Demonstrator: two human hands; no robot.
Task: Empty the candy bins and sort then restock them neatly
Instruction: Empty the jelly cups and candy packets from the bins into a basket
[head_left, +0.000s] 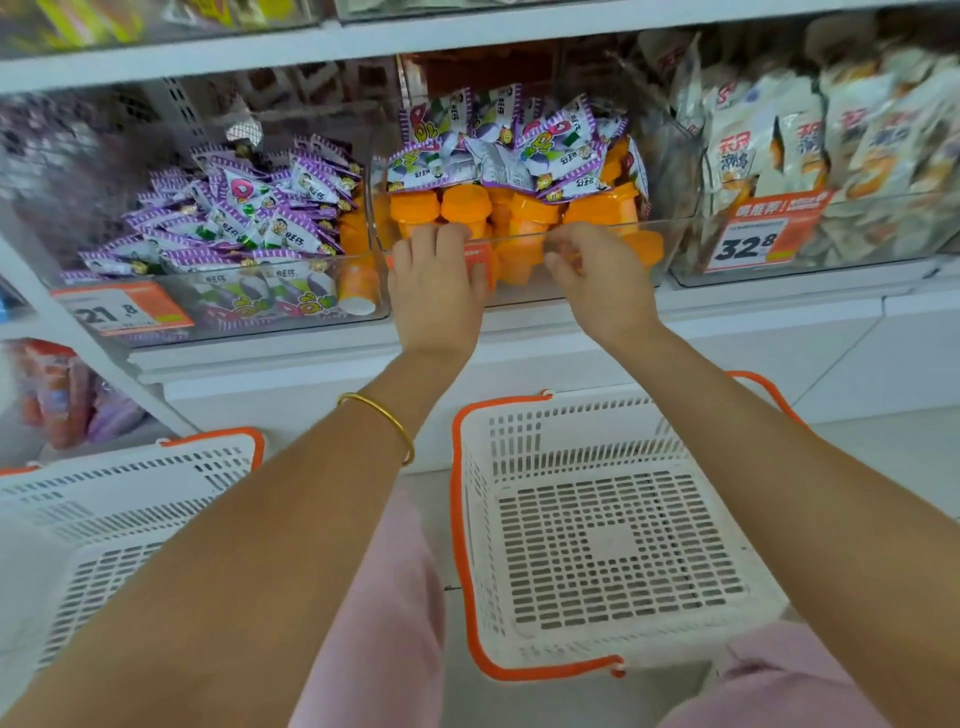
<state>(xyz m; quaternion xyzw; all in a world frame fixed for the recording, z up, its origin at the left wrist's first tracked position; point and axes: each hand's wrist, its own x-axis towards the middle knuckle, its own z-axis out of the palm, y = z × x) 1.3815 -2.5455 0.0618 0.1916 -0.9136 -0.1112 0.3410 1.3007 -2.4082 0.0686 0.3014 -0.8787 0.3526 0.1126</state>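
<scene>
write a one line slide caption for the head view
Both hands grip the front rim of the middle candy bin, empty baskets waiting below.

the left basket (130, 499) is cut off by the picture's left edge. the middle bin's price tag (480, 260) sits mostly behind the left hand (436, 291). small print on both other price tags is too blurred to read.

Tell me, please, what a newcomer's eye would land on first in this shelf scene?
Probably the clear middle bin, heaped with orange jelly cups under purple candy packets, with the left hand and right hand gripping its front rim. Next, the white basket with orange handles, holding nothing, on the floor below the right arm.
</scene>
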